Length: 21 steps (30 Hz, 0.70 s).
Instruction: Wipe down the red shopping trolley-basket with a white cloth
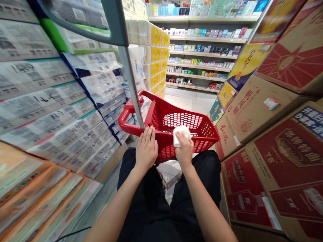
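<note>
A red plastic shopping basket (166,136) with perforated sides stands before my knees. From its left end rises a metal pull rod (131,80), topped by a grey handle (117,25). My left hand (147,144) lies flat on the near rim beside the foot of the rod, fingers stretched out and close together. A white cloth (183,130) is bunched under my right hand (184,149), whose fingers press it against the near rim. Through the holes, the inside of the basket shows no contents that I can make out.
Stacked paper packs (58,111) rise close on the left, with orange packs (37,191) lower down. Cardboard cartons (252,111) wall the right side. Yellow-and-white packs (157,53) stand behind the basket. Shelves of small products (202,52) line the back beyond a tiled floor (191,97).
</note>
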Motion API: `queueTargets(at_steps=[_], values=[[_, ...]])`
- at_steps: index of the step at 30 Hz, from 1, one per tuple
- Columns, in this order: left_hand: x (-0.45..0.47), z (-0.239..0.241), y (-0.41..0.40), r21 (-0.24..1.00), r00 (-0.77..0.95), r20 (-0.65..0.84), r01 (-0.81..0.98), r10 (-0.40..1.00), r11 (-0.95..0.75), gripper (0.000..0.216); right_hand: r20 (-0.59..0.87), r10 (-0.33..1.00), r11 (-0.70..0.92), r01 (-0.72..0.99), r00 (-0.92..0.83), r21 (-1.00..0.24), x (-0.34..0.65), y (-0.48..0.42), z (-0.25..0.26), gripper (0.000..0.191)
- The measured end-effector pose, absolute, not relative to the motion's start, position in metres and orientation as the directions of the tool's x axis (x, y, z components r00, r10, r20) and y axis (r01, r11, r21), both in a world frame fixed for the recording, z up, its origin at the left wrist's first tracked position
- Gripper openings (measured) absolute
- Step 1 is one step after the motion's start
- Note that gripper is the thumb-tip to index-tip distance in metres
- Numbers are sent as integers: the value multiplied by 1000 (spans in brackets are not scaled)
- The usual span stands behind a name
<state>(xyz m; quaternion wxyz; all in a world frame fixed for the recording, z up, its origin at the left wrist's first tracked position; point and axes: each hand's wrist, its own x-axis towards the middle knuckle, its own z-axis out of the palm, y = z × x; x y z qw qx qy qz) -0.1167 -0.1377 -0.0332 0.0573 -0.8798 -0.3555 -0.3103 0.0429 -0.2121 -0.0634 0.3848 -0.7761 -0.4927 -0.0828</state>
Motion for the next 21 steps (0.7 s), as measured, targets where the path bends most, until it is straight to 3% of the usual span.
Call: queueTargets(at_steps=[4,8,17,21], values=[[-119,-32,-137,96,581,566,658,585,-747,56,548,770,-21,872,327,-490,-9,-184,-40,68],[-118,-32,-138,92,568,575,670,589,-736,56,581,763,33,880,284,-473,3,-192,-50,69],[-116,-33,-139,100,562,574,675,596,-731,55,553,618,-300,818,559,-491,110,-254,-98,65],[-115,-33,-138,93,562,577,675,592,-732,55,518,626,-304,794,583,-526,78,-231,-81,64]])
